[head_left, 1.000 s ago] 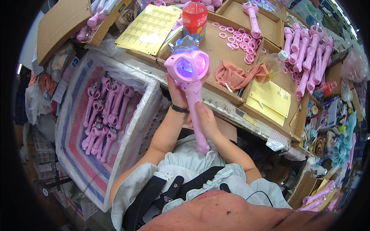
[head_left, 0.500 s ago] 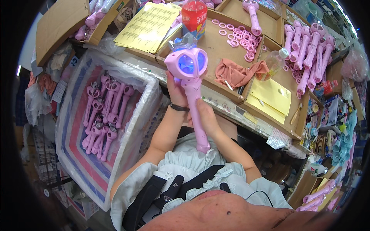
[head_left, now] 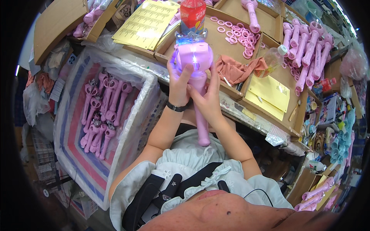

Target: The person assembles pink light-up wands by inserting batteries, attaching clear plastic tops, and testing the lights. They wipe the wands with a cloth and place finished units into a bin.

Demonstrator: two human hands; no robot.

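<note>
I hold a pink toy wand (head_left: 199, 111) upright in front of me, its round head lit with a blue-white glow. My left hand (head_left: 178, 82) wraps the wand just under the head, thumb pressed on the head's face. My right hand (head_left: 210, 98) grips the handle from the other side, fingers reaching up along the head's edge. The handle's lower end points down toward my lap. A black band sits on my left wrist.
A plastic-lined woven bag (head_left: 73, 154) at my left holds several finished pink wands (head_left: 103, 111). Cardboard trays (head_left: 231, 90) ahead carry pink rings (head_left: 239, 34), a red-labelled bottle (head_left: 192, 13), a salmon cloth (head_left: 237, 71), yellow sheets (head_left: 269, 92) and more wands (head_left: 306, 50).
The wand has been brought lower and closer to me. Its head has turned and the glow now shows as a small bright spot. My left thumb has moved onto the head.
</note>
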